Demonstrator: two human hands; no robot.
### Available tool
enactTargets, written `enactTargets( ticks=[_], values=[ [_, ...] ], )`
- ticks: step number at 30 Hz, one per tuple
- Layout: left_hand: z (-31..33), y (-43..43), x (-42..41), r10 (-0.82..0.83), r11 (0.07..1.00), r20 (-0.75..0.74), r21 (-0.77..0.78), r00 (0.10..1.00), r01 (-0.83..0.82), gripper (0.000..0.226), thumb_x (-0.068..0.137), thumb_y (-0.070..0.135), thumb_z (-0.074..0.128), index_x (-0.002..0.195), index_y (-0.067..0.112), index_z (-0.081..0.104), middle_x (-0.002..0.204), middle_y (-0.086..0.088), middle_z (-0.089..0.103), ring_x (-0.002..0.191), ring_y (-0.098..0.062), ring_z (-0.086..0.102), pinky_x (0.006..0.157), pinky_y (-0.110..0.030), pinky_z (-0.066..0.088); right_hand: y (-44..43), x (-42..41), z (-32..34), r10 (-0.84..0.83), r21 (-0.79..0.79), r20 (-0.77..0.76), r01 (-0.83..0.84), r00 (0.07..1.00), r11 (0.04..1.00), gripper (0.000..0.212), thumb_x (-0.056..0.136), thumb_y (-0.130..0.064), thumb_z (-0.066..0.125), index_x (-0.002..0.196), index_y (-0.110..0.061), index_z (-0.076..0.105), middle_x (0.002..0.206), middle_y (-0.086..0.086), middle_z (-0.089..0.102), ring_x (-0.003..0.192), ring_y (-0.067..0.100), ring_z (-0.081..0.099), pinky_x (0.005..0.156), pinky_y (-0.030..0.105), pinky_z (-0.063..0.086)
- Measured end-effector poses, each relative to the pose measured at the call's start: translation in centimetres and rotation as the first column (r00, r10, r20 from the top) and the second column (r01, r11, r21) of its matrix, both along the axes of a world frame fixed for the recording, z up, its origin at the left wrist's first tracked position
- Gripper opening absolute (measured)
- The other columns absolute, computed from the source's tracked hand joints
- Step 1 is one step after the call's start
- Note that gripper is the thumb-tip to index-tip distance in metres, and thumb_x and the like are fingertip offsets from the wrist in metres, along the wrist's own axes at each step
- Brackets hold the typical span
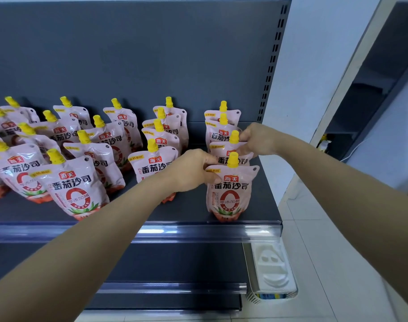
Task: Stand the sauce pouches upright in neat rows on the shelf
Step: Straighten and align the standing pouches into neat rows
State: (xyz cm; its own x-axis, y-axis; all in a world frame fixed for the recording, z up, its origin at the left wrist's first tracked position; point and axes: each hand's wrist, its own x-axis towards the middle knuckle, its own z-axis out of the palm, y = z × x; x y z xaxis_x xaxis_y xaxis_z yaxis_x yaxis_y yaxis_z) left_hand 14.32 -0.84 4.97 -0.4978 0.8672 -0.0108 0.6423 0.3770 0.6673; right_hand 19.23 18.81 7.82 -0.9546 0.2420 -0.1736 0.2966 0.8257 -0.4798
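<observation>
Toward the left end of the shelf, pink pouches with yellow caps are seen leaning in loose, uneven rows. Near the middle, 4 pouches are stood front to back in a straighter file. Toward the right end, a file of 4 is being dressed: the front pouch, set upright at the shelf's front edge, is pinched at its top left corner by the left hand, fingers closed narrowly on the film. Just behind it, the second pouch is gripped at its upper right edge by the right hand, also closed on it. It is judged that both should be squared to the front edge, caps lined up, and released only once the bases are settled flat, lest the file be toppled.
</observation>
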Motion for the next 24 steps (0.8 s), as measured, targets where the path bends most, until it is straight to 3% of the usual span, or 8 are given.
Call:
enactTargets(
  ticks=[4, 8, 11, 13, 16, 21, 24],
  values=[
    [1.6, -0.7, 0.1, -0.023, 0.998, -0.012, 0.051, 1.0, 0.024, 0.017, 0.083, 0.026, 0.066, 0.093, 0.013, 0.071, 0.092, 0.0, 0.072, 0.087, -0.012, 0.066, 0.077, -0.024, 0.053, 0.0, 0.2, 0.5, 0.02, 0.06, -0.021, -0.019, 1.0, 0.998, 0.017, 0.084, -0.015, 0.069, 0.073, -0.003, 0.067, 0.071, 0.007, 0.061, 0.072, 0.022, 0.057, 0.075, 0.034, 0.047],
    [3.9, -1.4, -0.2, -0.021, 0.981, 0.051, 0.195, 0.998, 0.01, 0.008, 0.084, 0.03, 0.063, 0.087, 0.026, 0.069, 0.079, 0.014, 0.071, 0.079, 0.0, 0.065, 0.075, -0.016, 0.051, -0.2, 0.8, 2.4, 0.011, 0.018, -0.091, -0.009, 0.996, 1.0, 0.024, 0.084, -0.025, 0.07, 0.098, -0.007, 0.074, 0.098, 0.013, 0.07, 0.087, 0.021, 0.06, 0.089, 0.038, 0.048],
    [4.8, -1.0, -1.4, 0.057, 0.966, 0.012, 0.252, 0.998, -0.058, 0.011, 0.086, 0.019, 0.062, 0.095, 0.014, 0.067, 0.087, 0.008, 0.07, 0.08, -0.002, 0.064, 0.073, -0.01, 0.048, -0.4, 0.9, 3.9, -0.006, -0.011, -0.146, 0.004, 0.989, 1.0, 0.023, 0.087, -0.026, 0.065, 0.106, -0.016, 0.073, 0.104, 0.002, 0.069, 0.096, 0.017, 0.06, 0.09, 0.032, 0.045],
    [4.6, -0.3, -2.2, 0.116, 0.965, -0.039, 0.241, 0.992, -0.104, 0.015, 0.086, 0.013, 0.063, 0.101, 0.011, 0.066, 0.096, 0.001, 0.068, 0.086, -0.007, 0.062, 0.077, -0.013, 0.048, -0.1, 0.8, 4.2, -0.029, -0.002, -0.212, 0.029, 0.977, 1.0, 0.022, 0.088, -0.024, 0.062, 0.107, -0.017, 0.072, 0.103, -0.002, 0.067, 0.097, 0.015, 0.058, 0.085, 0.028, 0.039],
    [3.8, 1.1, -3.0, 0.121, 0.978, -0.06, 0.18, 0.991, -0.109, 0.022, 0.084, 0.01, 0.065, 0.106, 0.009, 0.063, 0.104, -0.008, 0.067, 0.096, -0.018, 0.063, 0.088, -0.028, 0.049, 0.9, 0.2, 3.7, -0.088, 0.019, -0.287, 0.097, 0.954, 0.995, 0.023, 0.089, -0.021, 0.061, 0.109, -0.014, 0.071, 0.104, 0.0, 0.067, 0.096, 0.015, 0.057, 0.082, 0.026, 0.038],
    [2.4, 3.2, -3.9, 0.105, 0.993, -0.059, 0.058, 0.993, -0.102, 0.032, 0.079, 0.016, 0.072, 0.108, 0.008, 0.062, 0.107, -0.007, 0.065, 0.098, -0.02, 0.061, 0.091, -0.034, 0.05, 3.0, -2.0, 1.9, -0.096, 0.108, -0.198, 0.119, 0.976, 0.987, 0.036, 0.089, -0.021, 0.063, 0.122, -0.009, 0.063, 0.124, 0.005, 0.063, 0.108, 0.019, 0.055, 0.087, 0.023, 0.034],
    [1.9, 4.1, -4.2, 0.094, 0.996, -0.036, 0.005, 0.995, -0.094, 0.028, 0.078, 0.017, 0.073, 0.104, 0.009, 0.065, 0.103, -0.006, 0.067, 0.094, -0.02, 0.062, 0.088, -0.034, 0.051, 3.3, -3.8, 1.1, -0.029, 0.13, -0.141, 0.047, 0.99, 0.99, 0.02, 0.088, -0.018, 0.062, 0.105, -0.009, 0.068, 0.1, 0.003, 0.063, 0.1, 0.023, 0.054, 0.081, 0.021, 0.039]
  ],
)
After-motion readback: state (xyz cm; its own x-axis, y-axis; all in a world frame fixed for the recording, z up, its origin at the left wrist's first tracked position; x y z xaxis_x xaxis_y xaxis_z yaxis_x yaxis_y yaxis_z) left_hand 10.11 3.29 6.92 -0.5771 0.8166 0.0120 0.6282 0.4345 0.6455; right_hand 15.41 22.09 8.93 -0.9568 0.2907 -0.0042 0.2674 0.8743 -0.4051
